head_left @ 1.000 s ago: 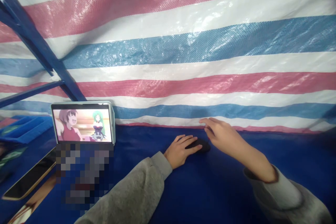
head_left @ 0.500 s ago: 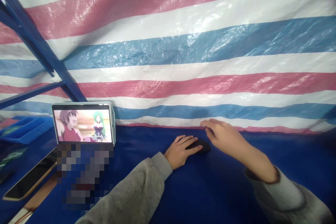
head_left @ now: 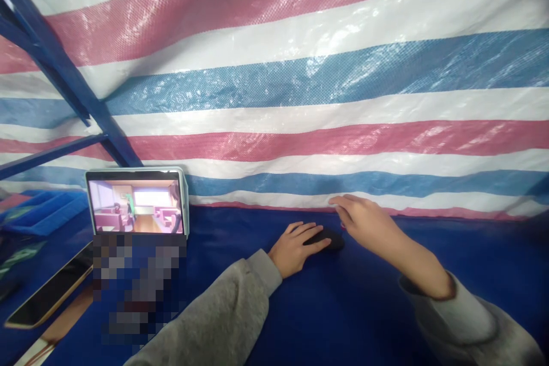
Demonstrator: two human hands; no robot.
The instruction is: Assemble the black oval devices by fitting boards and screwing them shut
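My left hand (head_left: 295,246) lies flat on the blue table cover (head_left: 334,309), fingers stretched out, their tips resting on a small flat black object (head_left: 328,238). My right hand (head_left: 364,220) hovers just right of and above that object, fingers loosely extended toward the striped tarp. Neither hand grips anything. Both arms wear grey sleeves.
A red, white and blue striped tarp (head_left: 300,97) hangs as a wall behind the table. A tablet (head_left: 136,201) playing a cartoon stands at the left. A phone (head_left: 49,291) lies at the left edge, blue bins (head_left: 38,209) behind it. Blue metal bars (head_left: 64,86) cross the upper left.
The picture on the tablet has changed from two cartoon figures to a room scene. My hands have barely moved.
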